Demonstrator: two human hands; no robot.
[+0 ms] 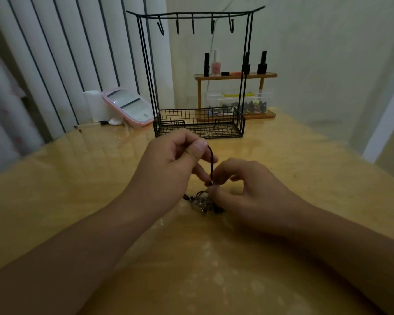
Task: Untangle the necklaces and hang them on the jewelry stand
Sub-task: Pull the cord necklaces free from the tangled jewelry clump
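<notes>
A tangle of dark cord necklaces (203,202) with small silver pendants lies on the wooden table (77,178). My left hand (175,160) pinches a dark cord (212,162) between thumb and forefinger and holds it taut above the tangle. My right hand (243,189) pinches the same cord lower down, at a small metal piece just above the pile. Behind my hands stands the black wire jewelry stand (198,17), with several bare hooks on its top bar and a mesh basket (200,123) as its base.
A pink-rimmed mirror (129,106) leans against the vertical blinds at the back left. A wooden shelf (236,76) behind the stand carries nail polish bottles, with a clear box of small items beneath. The table's right edge runs near a doorway.
</notes>
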